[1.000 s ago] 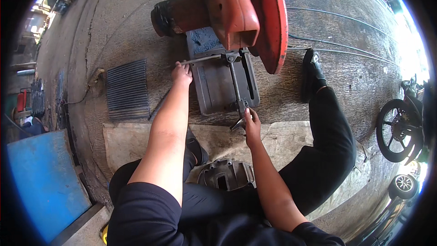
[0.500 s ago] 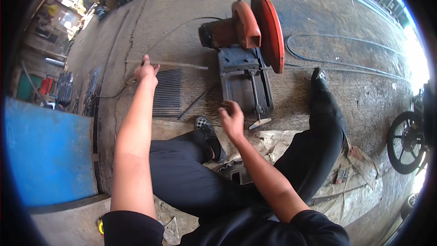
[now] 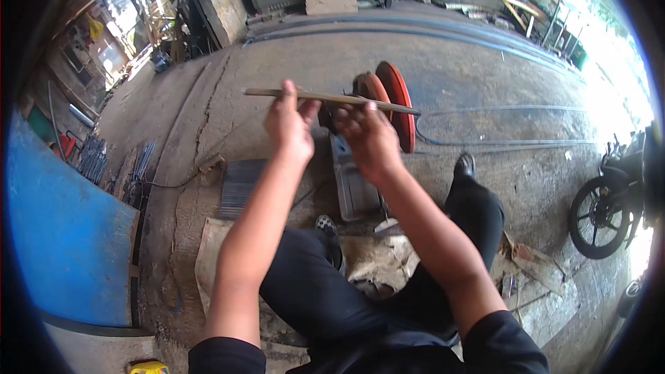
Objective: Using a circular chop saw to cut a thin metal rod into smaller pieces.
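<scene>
A long, thin rod (image 3: 332,98), brownish on the left and darker at its right end, is held up almost level in front of me. My left hand (image 3: 289,125) is closed on it left of the middle, thumb side up. Toward the darker end, my right hand (image 3: 374,135) pinches the rod between thumb and fingers. Behind the hands stands a cut-off saw with a round red guard (image 3: 398,90); its dark base (image 3: 357,190) shows below my right hand. The hands and the rod hide much of the saw's motor and clamp.
Cut dark rods (image 3: 242,183) lie side by side left of the saw. Long bars (image 3: 512,143) stretch off to the right. A blue panel (image 3: 69,235) stands at the left, a motorcycle wheel (image 3: 599,218) at the right. Cloth sheeting (image 3: 377,260) lies between my legs.
My left hand has lifted the rod from low beside the saw and brought it rightward. My right hand has risen from near the saw's base and taken hold too. The view has tilted up.
</scene>
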A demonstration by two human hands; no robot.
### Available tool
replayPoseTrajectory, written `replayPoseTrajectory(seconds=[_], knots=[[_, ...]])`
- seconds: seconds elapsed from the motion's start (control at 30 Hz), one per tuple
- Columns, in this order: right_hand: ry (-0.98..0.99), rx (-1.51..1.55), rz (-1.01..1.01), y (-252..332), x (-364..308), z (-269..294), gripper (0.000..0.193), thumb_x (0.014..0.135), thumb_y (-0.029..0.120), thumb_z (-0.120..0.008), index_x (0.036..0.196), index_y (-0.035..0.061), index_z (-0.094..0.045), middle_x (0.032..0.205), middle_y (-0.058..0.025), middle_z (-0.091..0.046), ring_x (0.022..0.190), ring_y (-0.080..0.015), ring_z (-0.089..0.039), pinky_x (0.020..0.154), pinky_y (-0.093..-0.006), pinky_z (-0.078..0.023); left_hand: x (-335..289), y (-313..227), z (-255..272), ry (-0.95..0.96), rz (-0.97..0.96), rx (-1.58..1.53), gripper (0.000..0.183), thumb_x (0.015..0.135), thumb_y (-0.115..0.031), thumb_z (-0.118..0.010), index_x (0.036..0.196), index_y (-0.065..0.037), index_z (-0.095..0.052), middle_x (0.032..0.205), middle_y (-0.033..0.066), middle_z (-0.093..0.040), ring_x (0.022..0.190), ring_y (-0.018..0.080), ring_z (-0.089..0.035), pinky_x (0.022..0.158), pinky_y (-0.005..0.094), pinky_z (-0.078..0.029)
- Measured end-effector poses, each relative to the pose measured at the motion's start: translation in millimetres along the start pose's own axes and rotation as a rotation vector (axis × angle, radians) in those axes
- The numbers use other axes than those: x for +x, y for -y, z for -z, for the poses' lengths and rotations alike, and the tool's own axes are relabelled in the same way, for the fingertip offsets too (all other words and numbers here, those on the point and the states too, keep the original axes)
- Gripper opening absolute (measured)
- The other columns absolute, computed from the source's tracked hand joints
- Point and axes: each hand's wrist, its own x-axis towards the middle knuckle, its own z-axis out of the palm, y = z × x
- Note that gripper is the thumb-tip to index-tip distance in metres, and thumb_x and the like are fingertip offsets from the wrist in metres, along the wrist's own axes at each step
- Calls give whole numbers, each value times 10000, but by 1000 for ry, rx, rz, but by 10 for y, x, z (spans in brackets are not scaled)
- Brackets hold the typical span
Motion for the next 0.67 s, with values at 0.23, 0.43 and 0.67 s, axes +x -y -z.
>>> replayPoseTrajectory(seconds=[0.23,0.43,0.67], knots=[[-72,-32,-104,772,627,15,382,1022,279,-394,1330,54,-360,1250,-171,-493,1188,-312,-514,969,-419,-453,146,225,-589,175,39,-204,398,874,-272,-688,1127,-10,-528,1070,54,-541,952,183,-582,839,301,-563],[-121,56,20,875,1123,370,375,1012,247,-428,1308,32,-344,1243,-195,-490,1150,-345,-544,978,-448,-469,474,731,-969,126,62,-212,309,885,-158,-676,1127,-35,-529,1127,50,-551,1034,146,-557,899,272,-521],[-277,304,253,1289,1634,683,350,1015,356,-386,1182,48,-402,1240,-151,-483,1115,-334,-536,942,-473,-481,392,1253,-1007,331,205,278,391,896,-161,-664,1232,-7,-536,1228,83,-523,1053,151,-552,904,213,-487]])
